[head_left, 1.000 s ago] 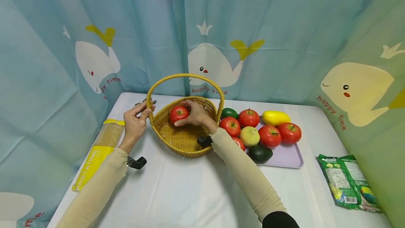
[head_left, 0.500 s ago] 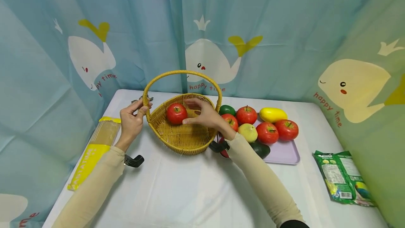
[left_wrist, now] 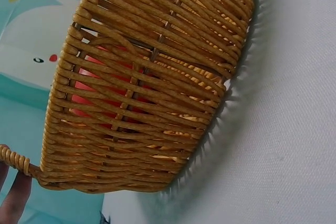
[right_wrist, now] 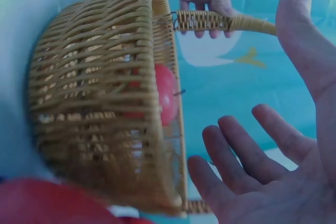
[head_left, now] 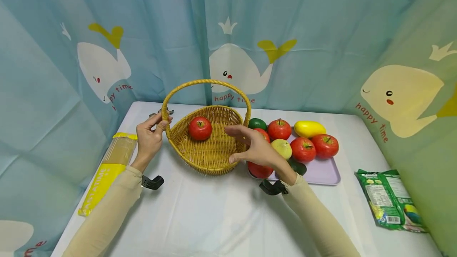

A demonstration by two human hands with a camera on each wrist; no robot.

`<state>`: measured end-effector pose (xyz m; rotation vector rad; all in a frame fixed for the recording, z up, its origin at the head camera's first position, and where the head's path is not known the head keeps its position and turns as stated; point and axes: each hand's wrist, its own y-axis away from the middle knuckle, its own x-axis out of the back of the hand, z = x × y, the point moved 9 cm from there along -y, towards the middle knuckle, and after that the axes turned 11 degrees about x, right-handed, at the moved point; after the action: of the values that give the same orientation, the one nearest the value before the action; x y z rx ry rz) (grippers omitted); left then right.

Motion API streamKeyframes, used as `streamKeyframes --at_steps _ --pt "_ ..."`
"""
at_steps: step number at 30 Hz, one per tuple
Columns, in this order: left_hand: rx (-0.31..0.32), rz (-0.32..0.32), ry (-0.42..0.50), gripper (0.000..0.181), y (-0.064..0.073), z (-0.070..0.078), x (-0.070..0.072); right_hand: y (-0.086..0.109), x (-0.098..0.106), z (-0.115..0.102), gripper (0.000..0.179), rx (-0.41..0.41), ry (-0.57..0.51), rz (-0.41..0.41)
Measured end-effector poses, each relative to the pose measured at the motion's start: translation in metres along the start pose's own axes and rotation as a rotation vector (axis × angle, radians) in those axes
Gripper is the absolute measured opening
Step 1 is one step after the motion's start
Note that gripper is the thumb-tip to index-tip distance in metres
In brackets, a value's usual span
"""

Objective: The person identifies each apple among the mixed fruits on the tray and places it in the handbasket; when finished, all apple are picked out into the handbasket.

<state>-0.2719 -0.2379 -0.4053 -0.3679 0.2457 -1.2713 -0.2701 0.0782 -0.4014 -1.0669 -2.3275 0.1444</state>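
My left hand pinches the left foot of the handle on a yellow wicker basket. Inside that basket, toward its left side, lies a red apple; through the weave it shows as red in the left wrist view. My right hand hangs over the basket's right rim with thumb and fingers spread and nothing between them. Beneath and beyond it are several fruits on a lilac tray, among them an apple partly covered by the hand. The right wrist view shows the right palm bare beside the basket.
On the tray are more apples, a pale yellow-green fruit, a yellow oval fruit and dark green fruits. A yellow pasta packet lies left; a green packet lies right. A curtain hangs behind.
My right hand has let go of the apple inside the basket and moved right, to the rim near the tray. The left hand keeps its hold on the handle.
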Motion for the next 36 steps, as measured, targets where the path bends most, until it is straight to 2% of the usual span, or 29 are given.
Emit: streamKeyframes --at_steps 3,6,14,19,23,28,36 --pt "0.001 0.000 -0.001 0.027 0.000 -0.001 0.000 0.018 0.008 -0.008 0.089 0.034 0.059 0.028" --pt "0.010 0.004 0.006 0.027 0.000 -0.002 0.000 0.036 0.016 -0.011 0.090 0.034 0.078 0.047" --pt "0.007 0.007 0.002 0.026 0.000 -0.002 -0.001 0.081 0.038 -0.005 0.093 -0.014 0.180 0.131" --pt "0.005 0.018 -0.007 0.025 0.000 -0.002 0.000 0.101 0.044 0.006 0.095 -0.056 0.226 0.176" --pt "0.001 0.022 -0.014 0.026 0.000 -0.001 0.001 0.110 0.044 0.014 0.096 -0.075 0.240 0.185" --pt "-0.005 0.024 -0.015 0.025 0.000 -0.001 0.001 0.113 0.042 0.018 0.097 -0.057 0.273 0.191" --pt "-0.009 0.026 -0.002 0.025 0.000 -0.003 0.000 0.111 0.037 0.016 0.099 -0.017 0.445 0.191"
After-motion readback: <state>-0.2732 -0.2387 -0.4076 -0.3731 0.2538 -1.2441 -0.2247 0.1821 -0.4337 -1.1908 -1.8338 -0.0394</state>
